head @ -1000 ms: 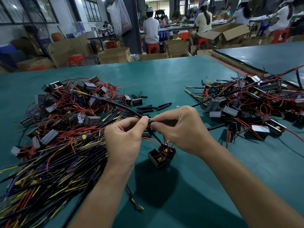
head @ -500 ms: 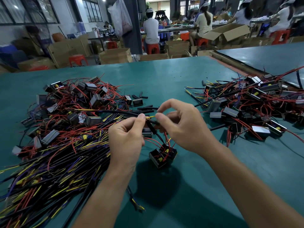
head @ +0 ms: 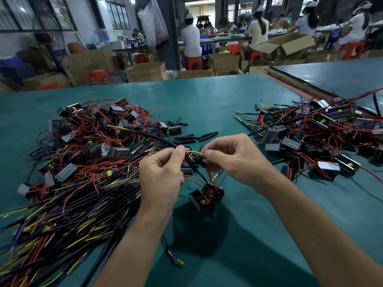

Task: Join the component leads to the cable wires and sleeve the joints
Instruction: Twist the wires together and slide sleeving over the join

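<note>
Yellow wire (head: 193, 152) spans the short gap between my hands, pinched at one end by my left hand (head: 161, 175) and at the other by my right hand (head: 234, 160). My left thumb and forefinger also grip the black cable (head: 157, 138), which runs away to my upper left. Below both hands, two black components (head: 206, 196) rest on the green table (head: 207, 104), their red leads (head: 213, 179) rising toward my fingers. Loose black sleeves (head: 208, 134) lie just beyond my hands.

hidden: joint behind right hand (head: 232, 160) fingers | cut off: cable pile (head: 62, 214) — left edge
</note>
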